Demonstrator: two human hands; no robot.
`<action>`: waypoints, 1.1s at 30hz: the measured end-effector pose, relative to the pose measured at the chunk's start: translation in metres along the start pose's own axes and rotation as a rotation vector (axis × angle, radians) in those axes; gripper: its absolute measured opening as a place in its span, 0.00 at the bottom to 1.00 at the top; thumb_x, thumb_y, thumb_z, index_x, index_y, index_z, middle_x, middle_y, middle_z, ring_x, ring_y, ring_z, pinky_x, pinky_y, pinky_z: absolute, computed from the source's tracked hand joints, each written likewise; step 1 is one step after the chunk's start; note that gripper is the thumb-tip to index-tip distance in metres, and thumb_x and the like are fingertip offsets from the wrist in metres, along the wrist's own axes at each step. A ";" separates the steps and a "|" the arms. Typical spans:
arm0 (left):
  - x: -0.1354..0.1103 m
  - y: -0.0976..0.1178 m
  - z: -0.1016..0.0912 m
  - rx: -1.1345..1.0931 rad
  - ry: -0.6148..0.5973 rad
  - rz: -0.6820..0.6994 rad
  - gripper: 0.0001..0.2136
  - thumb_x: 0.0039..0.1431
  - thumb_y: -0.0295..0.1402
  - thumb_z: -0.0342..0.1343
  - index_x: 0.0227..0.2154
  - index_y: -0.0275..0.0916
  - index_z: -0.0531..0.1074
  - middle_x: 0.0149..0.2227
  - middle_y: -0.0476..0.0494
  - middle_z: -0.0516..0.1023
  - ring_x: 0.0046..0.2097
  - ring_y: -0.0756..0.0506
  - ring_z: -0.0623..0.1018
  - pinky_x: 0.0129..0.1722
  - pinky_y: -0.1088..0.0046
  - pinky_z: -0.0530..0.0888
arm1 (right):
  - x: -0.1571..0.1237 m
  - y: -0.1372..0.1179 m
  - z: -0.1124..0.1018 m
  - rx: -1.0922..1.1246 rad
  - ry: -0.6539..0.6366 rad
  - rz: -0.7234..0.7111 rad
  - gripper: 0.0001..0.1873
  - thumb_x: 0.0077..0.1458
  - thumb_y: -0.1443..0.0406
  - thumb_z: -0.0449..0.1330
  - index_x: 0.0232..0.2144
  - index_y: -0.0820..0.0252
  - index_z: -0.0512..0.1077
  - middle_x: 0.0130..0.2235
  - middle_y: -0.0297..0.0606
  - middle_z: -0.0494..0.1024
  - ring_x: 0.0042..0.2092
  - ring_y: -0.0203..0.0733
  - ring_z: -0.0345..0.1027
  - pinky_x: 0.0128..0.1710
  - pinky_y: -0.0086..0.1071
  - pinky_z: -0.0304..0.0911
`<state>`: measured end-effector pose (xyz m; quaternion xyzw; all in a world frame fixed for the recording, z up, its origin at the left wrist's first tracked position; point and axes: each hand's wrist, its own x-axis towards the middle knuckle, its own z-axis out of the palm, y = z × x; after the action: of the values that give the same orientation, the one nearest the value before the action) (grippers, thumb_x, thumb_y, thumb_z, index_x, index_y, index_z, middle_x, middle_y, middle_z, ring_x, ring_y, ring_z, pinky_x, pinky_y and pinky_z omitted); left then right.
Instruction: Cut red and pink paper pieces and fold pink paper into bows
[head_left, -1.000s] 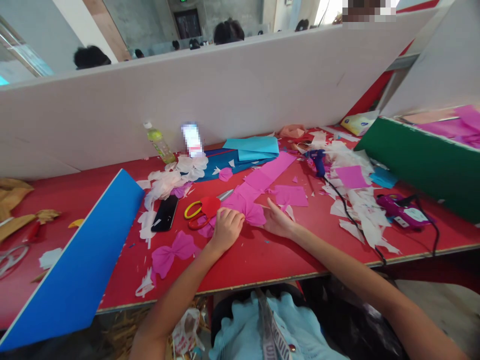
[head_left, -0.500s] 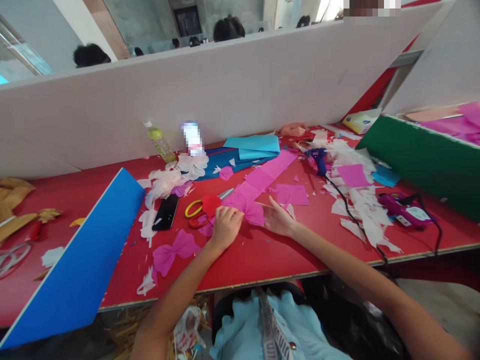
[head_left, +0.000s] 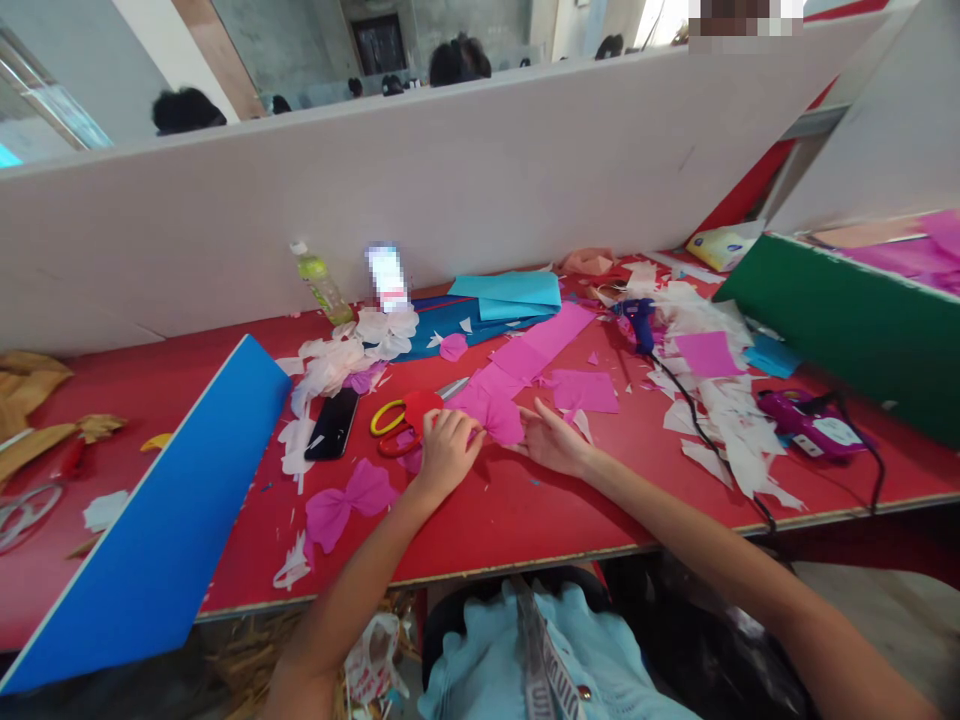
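My left hand (head_left: 445, 450) is curled, its fingers pinching the middle of a gathered pink crepe-paper piece (head_left: 496, 411) on the red table (head_left: 525, 510). My right hand (head_left: 551, 440) lies just right of it, fingers stretched out and touching the paper's right edge. Red and yellow scissors (head_left: 401, 415) lie just behind my left hand. A finished pink paper bow (head_left: 345, 500) rests to the left.
A black phone (head_left: 332, 423), white paper flowers (head_left: 352, 350), a bottle (head_left: 321, 285), blue paper sheets (head_left: 510, 295), a long pink strip (head_left: 540, 345), two glue guns (head_left: 637, 320) (head_left: 806, 425) with cords, and white scraps surround the spot. A blue board (head_left: 165, 520) leans left, a green one (head_left: 847, 320) right.
Both hands have drawn slightly closer together, bunching the pink paper more tightly. Nothing else on the table has moved.
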<state>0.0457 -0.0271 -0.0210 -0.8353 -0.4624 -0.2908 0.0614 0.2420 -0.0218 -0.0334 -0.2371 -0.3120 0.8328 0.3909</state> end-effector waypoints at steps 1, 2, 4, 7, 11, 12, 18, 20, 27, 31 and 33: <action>0.000 0.000 0.000 -0.001 -0.004 0.002 0.04 0.56 0.32 0.52 0.28 0.39 0.67 0.30 0.48 0.72 0.36 0.47 0.69 0.45 0.63 0.60 | 0.000 0.000 0.001 -0.005 0.005 -0.006 0.19 0.57 0.51 0.45 0.40 0.56 0.64 0.38 0.39 0.75 0.41 0.41 0.69 0.49 0.43 0.58; 0.000 -0.001 0.001 -0.005 -0.006 0.007 0.04 0.56 0.32 0.51 0.28 0.39 0.68 0.30 0.48 0.72 0.36 0.47 0.69 0.45 0.63 0.60 | 0.000 0.000 0.001 -0.009 0.011 -0.012 0.18 0.57 0.51 0.45 0.40 0.56 0.64 0.38 0.39 0.75 0.41 0.41 0.69 0.49 0.43 0.58; 0.000 -0.001 0.001 -0.015 -0.010 0.020 0.04 0.57 0.32 0.50 0.28 0.39 0.68 0.30 0.48 0.73 0.36 0.47 0.70 0.45 0.64 0.61 | 0.000 0.000 0.002 -0.012 0.017 -0.021 0.18 0.57 0.52 0.46 0.39 0.56 0.65 0.37 0.39 0.75 0.42 0.41 0.69 0.48 0.43 0.58; 0.000 -0.001 0.002 -0.016 -0.006 0.037 0.05 0.57 0.31 0.49 0.29 0.39 0.69 0.30 0.47 0.73 0.36 0.47 0.70 0.45 0.64 0.61 | 0.000 0.001 0.000 -0.008 0.001 -0.032 0.18 0.57 0.52 0.46 0.40 0.55 0.65 0.37 0.39 0.76 0.42 0.41 0.70 0.49 0.41 0.58; 0.000 0.000 0.001 -0.005 -0.011 0.050 0.06 0.57 0.30 0.49 0.29 0.39 0.70 0.30 0.47 0.73 0.36 0.47 0.70 0.45 0.64 0.61 | 0.001 0.002 -0.002 -0.031 -0.010 -0.049 0.20 0.57 0.51 0.45 0.42 0.55 0.65 0.37 0.39 0.76 0.42 0.40 0.70 0.49 0.40 0.57; 0.000 0.000 0.001 -0.006 -0.011 0.049 0.06 0.57 0.30 0.48 0.29 0.39 0.70 0.30 0.47 0.73 0.36 0.47 0.70 0.45 0.64 0.61 | 0.001 0.002 -0.003 -0.038 -0.007 -0.051 0.20 0.57 0.51 0.45 0.43 0.55 0.65 0.38 0.40 0.76 0.42 0.40 0.69 0.50 0.40 0.57; 0.000 0.001 0.002 -0.038 0.011 0.030 0.07 0.58 0.30 0.48 0.29 0.39 0.70 0.30 0.47 0.73 0.35 0.48 0.69 0.43 0.65 0.61 | 0.001 0.002 0.000 -0.047 0.006 -0.068 0.20 0.56 0.51 0.46 0.43 0.56 0.63 0.36 0.39 0.76 0.41 0.41 0.70 0.50 0.40 0.56; 0.000 0.001 0.003 -0.051 0.020 0.012 0.08 0.58 0.30 0.47 0.28 0.39 0.70 0.29 0.48 0.72 0.35 0.48 0.69 0.43 0.66 0.62 | 0.000 0.002 0.002 -0.052 -0.003 -0.080 0.20 0.56 0.51 0.47 0.44 0.56 0.63 0.36 0.39 0.76 0.41 0.41 0.70 0.50 0.40 0.55; 0.000 0.001 0.007 -0.093 0.025 -0.054 0.08 0.57 0.33 0.50 0.26 0.39 0.70 0.27 0.48 0.72 0.33 0.48 0.69 0.40 0.67 0.62 | 0.002 0.007 -0.002 -0.130 0.027 -0.098 0.20 0.56 0.50 0.46 0.45 0.55 0.62 0.36 0.38 0.76 0.41 0.41 0.69 0.46 0.38 0.58; -0.001 0.001 0.009 -0.133 0.026 -0.085 0.06 0.57 0.34 0.51 0.27 0.39 0.69 0.28 0.49 0.73 0.34 0.48 0.70 0.40 0.67 0.62 | 0.004 0.012 -0.008 -0.181 0.096 -0.127 0.17 0.57 0.51 0.46 0.42 0.52 0.65 0.32 0.34 0.74 0.35 0.38 0.68 0.39 0.34 0.61; -0.001 0.001 0.011 -0.154 0.025 -0.106 0.06 0.56 0.34 0.52 0.27 0.39 0.69 0.28 0.49 0.73 0.34 0.48 0.70 0.39 0.68 0.63 | 0.005 0.013 -0.010 -0.188 0.113 -0.146 0.16 0.57 0.52 0.46 0.40 0.51 0.65 0.30 0.33 0.73 0.32 0.38 0.67 0.37 0.33 0.62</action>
<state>0.0503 -0.0247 -0.0305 -0.8082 -0.4814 -0.3390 -0.0126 0.2386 -0.0209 -0.0506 -0.2956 -0.3826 0.7546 0.4436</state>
